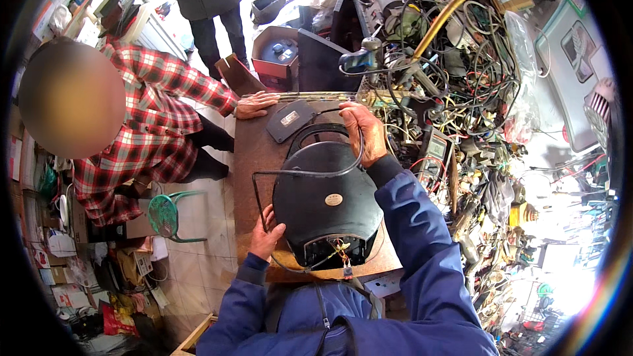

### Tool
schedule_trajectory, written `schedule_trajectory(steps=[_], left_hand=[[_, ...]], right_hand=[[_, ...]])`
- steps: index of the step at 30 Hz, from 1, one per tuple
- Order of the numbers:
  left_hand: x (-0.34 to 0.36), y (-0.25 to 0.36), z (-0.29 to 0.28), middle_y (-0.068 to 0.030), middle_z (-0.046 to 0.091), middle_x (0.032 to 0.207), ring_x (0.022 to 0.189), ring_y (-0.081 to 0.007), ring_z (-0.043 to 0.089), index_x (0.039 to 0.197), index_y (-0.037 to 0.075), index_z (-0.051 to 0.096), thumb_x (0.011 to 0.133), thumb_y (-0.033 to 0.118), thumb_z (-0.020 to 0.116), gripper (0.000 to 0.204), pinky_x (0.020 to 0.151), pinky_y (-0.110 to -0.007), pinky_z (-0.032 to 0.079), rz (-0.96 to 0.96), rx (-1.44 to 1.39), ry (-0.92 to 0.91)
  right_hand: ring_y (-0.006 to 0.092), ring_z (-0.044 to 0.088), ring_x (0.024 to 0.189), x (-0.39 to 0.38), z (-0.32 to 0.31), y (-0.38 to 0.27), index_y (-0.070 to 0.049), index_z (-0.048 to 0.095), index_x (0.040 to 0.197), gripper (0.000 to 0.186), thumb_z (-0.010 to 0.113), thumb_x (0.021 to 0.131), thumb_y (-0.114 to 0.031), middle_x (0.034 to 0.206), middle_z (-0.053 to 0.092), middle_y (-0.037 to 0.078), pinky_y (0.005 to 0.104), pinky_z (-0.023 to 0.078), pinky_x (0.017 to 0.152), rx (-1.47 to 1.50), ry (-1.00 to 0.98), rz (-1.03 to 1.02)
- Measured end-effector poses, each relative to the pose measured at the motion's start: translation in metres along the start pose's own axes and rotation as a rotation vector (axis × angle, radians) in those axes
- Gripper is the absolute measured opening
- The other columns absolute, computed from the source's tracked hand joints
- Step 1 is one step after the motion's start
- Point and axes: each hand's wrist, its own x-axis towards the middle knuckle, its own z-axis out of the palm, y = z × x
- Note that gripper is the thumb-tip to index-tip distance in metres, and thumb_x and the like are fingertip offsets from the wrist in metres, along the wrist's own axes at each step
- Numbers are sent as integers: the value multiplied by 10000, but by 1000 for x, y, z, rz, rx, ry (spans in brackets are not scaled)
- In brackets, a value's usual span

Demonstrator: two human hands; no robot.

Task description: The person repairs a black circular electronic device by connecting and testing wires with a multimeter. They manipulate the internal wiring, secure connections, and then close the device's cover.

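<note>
A round black appliance (326, 184) with a loop handle lies on the brown worktable (254, 151), a small oval label in its middle. At its near end a compartment is uncovered, showing thin coloured wires (340, 248). My right hand (366, 133) is closed on a black power cord (310, 172) above the far right side. That cord crosses over the appliance and runs down its left side to the compartment. By the left edge, my left hand (265, 236) has its fingers closed around the cord. Beyond the appliance lies a flat dark cover (291, 120) with a label.
A person in a red plaid shirt (158, 92) rests a hand (257, 105) on the table's far left corner. Tangled cables and parts (455, 46) crowd the right side, with a multimeter (432, 153) among them. A green stool (165, 216) stands left.
</note>
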Motion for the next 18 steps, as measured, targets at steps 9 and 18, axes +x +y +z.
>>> schedule_trajectory(steps=[9,18], left_hand=[[19,26,13,-132,529,1458,1314,-235,544,1605,22,237,793,104,864,1028,1123,-379,430,-38,-97,-60],[42,3,-14,-122,550,1427,1288,-225,544,1571,2,322,808,143,854,940,1099,-386,448,2,61,-53]], right_hand=[[313,706,958,20,41,-72,23,689,1080,220,586,1059,-170,1093,711,178,376,550,875,184,-112,-1],[299,689,813,71,11,-190,8,659,901,71,719,919,-27,930,686,151,345,557,722,-146,119,-508]])
